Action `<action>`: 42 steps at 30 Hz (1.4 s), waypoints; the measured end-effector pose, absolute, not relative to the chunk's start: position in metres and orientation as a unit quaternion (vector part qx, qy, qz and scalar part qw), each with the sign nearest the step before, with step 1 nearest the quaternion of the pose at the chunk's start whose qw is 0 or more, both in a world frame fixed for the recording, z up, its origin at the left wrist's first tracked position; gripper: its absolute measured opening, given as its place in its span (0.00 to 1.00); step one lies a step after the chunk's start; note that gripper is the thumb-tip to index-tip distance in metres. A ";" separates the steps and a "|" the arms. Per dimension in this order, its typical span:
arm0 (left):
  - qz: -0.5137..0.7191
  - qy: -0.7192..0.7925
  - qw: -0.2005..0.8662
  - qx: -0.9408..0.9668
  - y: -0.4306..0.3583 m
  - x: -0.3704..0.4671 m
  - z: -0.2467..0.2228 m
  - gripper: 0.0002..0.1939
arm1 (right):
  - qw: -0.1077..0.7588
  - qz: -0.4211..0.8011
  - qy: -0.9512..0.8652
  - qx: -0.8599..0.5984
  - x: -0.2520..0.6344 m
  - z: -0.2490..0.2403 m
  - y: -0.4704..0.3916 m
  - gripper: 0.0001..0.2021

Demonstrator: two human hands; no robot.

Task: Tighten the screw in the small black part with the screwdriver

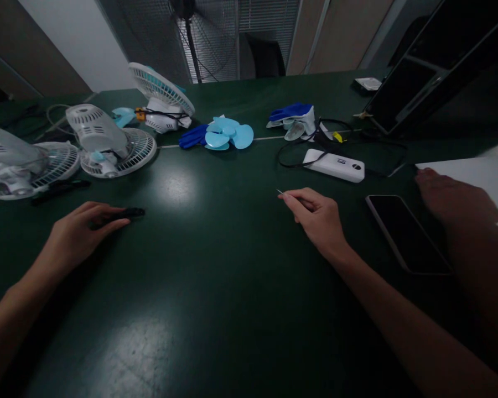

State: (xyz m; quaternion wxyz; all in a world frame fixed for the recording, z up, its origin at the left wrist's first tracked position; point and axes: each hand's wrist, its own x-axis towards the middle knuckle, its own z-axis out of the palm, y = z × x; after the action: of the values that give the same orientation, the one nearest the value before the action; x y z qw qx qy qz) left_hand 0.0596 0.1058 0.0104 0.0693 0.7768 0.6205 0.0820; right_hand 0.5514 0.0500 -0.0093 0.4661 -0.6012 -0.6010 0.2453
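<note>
At the left of the green table (216,232), my left hand (81,229) pinches a small black object (133,212) between thumb and fingers. My right hand (315,215), right of the middle, is closed on a thin object (279,192); only its pale, narrow tip shows past the fingertips. Beyond my right hand lies a white power strip (335,166) with a dark cable. A dark-screened phone (406,232) lies to the right of that hand.
White fans (95,132) stand and lie at the back left. Light blue fan blades (229,134) and gloves (291,116) lie farther back. Another person's hand (456,199) rests by white paper (473,170) at the right. A black cabinet (423,72) stands behind.
</note>
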 end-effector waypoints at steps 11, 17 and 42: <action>0.079 0.605 0.088 0.788 0.105 0.050 0.015 0.30 | 0.464 0.254 -0.596 -0.604 0.552 -0.010 0.047 0.11; 0.064 0.636 0.080 0.765 0.108 0.042 0.021 0.30 | 0.468 0.250 -0.598 -0.601 0.551 -0.009 0.047 0.10; 0.204 0.666 0.041 0.717 0.099 0.078 0.007 0.25 | 0.464 0.253 -0.598 -0.602 0.550 -0.009 0.045 0.11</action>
State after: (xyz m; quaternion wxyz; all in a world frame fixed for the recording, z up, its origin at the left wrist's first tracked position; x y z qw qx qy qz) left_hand 0.0775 0.0986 0.0072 0.0406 0.7166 0.6658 0.2037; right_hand 0.5501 0.0453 -0.0089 0.4643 -0.6023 -0.5979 0.2535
